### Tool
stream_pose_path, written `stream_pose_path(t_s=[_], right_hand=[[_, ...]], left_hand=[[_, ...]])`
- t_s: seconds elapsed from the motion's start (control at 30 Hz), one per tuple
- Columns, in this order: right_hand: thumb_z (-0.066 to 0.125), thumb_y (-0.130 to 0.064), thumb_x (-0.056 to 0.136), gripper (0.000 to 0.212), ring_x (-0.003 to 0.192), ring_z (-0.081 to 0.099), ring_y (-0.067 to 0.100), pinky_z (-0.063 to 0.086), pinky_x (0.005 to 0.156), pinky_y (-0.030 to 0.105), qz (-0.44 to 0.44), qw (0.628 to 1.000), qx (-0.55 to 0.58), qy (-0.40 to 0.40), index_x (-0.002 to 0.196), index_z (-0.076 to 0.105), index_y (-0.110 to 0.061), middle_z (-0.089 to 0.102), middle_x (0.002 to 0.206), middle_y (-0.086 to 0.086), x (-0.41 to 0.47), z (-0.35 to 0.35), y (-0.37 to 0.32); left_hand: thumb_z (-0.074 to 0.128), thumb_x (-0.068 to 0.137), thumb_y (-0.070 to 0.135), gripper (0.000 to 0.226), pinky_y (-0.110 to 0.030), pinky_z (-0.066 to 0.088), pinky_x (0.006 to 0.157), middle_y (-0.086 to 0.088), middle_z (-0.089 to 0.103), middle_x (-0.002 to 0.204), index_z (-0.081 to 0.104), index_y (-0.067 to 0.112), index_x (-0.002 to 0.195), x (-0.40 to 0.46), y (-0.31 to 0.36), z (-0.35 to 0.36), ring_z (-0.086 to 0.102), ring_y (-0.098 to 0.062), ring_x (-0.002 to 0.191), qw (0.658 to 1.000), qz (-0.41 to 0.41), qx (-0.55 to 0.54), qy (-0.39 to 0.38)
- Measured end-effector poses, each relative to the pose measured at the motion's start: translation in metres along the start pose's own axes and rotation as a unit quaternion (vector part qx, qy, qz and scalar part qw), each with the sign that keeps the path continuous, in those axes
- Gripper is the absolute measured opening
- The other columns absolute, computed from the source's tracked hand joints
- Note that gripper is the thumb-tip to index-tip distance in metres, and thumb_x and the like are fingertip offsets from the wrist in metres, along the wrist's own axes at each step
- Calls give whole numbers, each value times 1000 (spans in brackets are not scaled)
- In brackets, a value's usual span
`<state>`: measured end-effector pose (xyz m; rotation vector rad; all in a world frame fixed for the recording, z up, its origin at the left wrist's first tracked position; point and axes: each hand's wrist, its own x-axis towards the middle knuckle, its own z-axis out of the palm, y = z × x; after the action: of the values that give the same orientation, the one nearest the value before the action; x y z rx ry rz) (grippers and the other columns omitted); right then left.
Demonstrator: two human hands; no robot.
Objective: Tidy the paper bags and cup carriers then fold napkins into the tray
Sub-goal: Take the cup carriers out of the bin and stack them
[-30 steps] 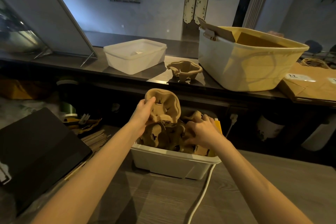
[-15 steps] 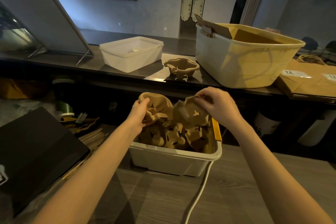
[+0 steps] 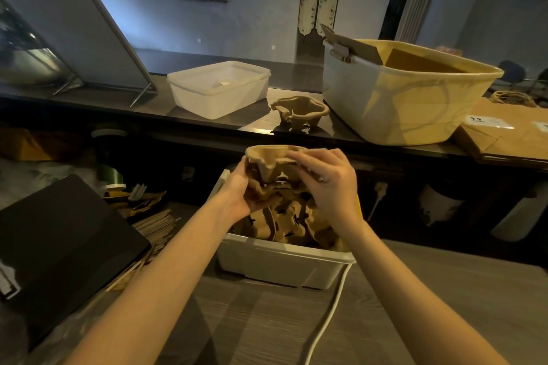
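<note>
Both hands hold brown pulp cup carriers point(image 3: 268, 161) together above a white bin point(image 3: 284, 264) that sits on the wooden table. My left hand point(image 3: 237, 191) grips the carriers from the left and below. My right hand point(image 3: 329, 179) grips them from the right, fingers curled over the top rim. Several more carriers point(image 3: 290, 222) lie loose in the bin under the hands. One carrier point(image 3: 299, 111) stands alone on the dark counter behind. Brown paper bags point(image 3: 510, 133) lie flat at the counter's right end.
A large cream tub point(image 3: 409, 104) with cardboard inside stands on the counter at right, and a white lidded container point(image 3: 219, 89) at centre left. A black laptop point(image 3: 59, 246) lies at my left. A white cable point(image 3: 329, 311) runs across the table beside the bin.
My right hand has brought its carrier leftward against the one in my left hand. Both hands have risen and now hold the carriers together above the bin.
</note>
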<state>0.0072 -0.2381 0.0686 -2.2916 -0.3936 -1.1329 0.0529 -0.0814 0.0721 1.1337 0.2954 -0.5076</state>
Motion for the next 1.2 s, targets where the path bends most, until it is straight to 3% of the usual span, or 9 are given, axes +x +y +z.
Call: stream_pose_path(t_s=[0.17,0.3,0.43,0.53,0.63,0.73,0.93,1.2], right_hand=[[50,-35,91,32,94,59,16,46,72,21,-62,994,-57,-72,114,69,-23,69,105,-3,-11,2,10],[45,-40,92,36,101,55,12,49,72,24,-51,985,-64,-155,119,65,-26,67,112,-7,-12,-3,18],[43,-32,98,32,107,44,-4,34,81,8,64,985,-15,-157,127,58,-28,55,115,-19,-9,-13,25],[42,-28,99,28,110,53,5,44,87,21,144,979,-54,-134,121,60,-26,61,115,-11,-9,-17,42],[46,-31,97,33,123,45,13,42,92,27,198,945,-144,-214,129,52,-26,53,129,-4,-12,-13,57],[53,-37,94,47,128,40,19,41,97,31,182,916,-195,-300,138,42,-27,42,140,-1,-17,-6,65],[64,-31,87,37,107,51,18,46,78,27,127,923,-238,-274,123,55,-26,50,121,2,-25,13,65],[58,-26,92,21,79,56,9,40,62,17,101,940,-231,-231,109,67,-19,57,104,-2,-15,6,57]], left_hand=[[20,89,68,71,-41,50,67,-20,57,116,56,16,122,4,0,-3,55,-33,102,998,-22,-48,-20],[39,91,55,47,-40,51,78,-18,55,118,57,20,117,1,0,-1,54,-31,105,999,0,-30,-12],[45,91,47,35,-41,50,82,-15,55,120,59,22,110,3,0,-2,52,-30,109,1000,13,-1,-13],[46,92,45,31,-43,49,87,-13,55,118,57,22,111,7,-3,-5,53,-29,108,1000,30,2,4],[44,94,44,33,-44,47,89,-11,54,116,53,23,117,12,-6,-8,52,-28,107,998,47,3,36],[43,94,44,40,-46,46,89,-12,51,121,48,22,128,16,-6,-9,50,-30,108,997,56,6,60],[39,95,47,45,-45,47,88,-13,51,127,46,23,133,19,-8,-11,52,-29,110,995,67,21,66],[36,97,47,41,-41,50,77,-10,54,121,46,24,129,20,-5,-20,55,-26,102,990,91,53,91]])
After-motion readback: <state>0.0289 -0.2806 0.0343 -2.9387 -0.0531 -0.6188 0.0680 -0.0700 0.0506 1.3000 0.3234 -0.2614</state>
